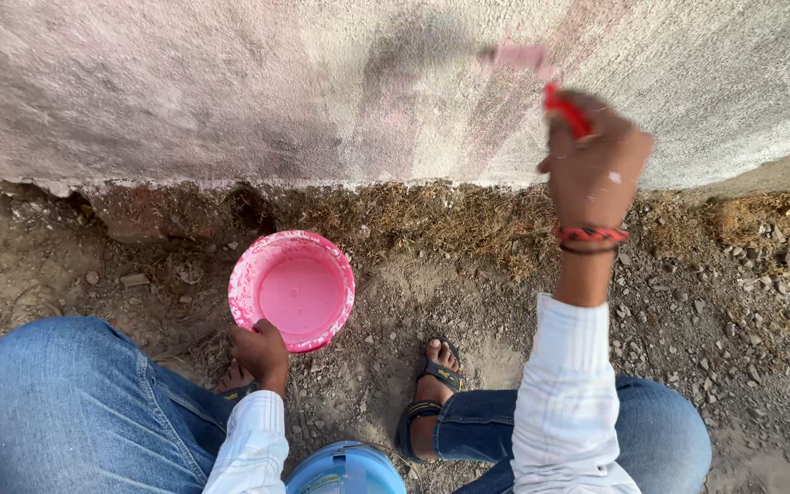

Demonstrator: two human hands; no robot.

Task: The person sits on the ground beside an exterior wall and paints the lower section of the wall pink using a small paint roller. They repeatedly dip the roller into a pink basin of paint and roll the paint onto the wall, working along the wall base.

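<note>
The right hand (594, 169) is gripping a red-handled brush (541, 78) against the wall (185, 82) at upper right of the frame. The left hand (261, 352) is closing its fingers on the near rim of the pink bucket (272, 252) standing on the ground (733, 302) at centre left.

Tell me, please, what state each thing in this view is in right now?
Pink bucket: upright on the ground, open, holding pink paint.
Brush: raised, bristles against the wall.
Wall: patchily streaked pink.
Left hand: gripping the bucket rim.
Right hand: closed around the brush handle.
</note>
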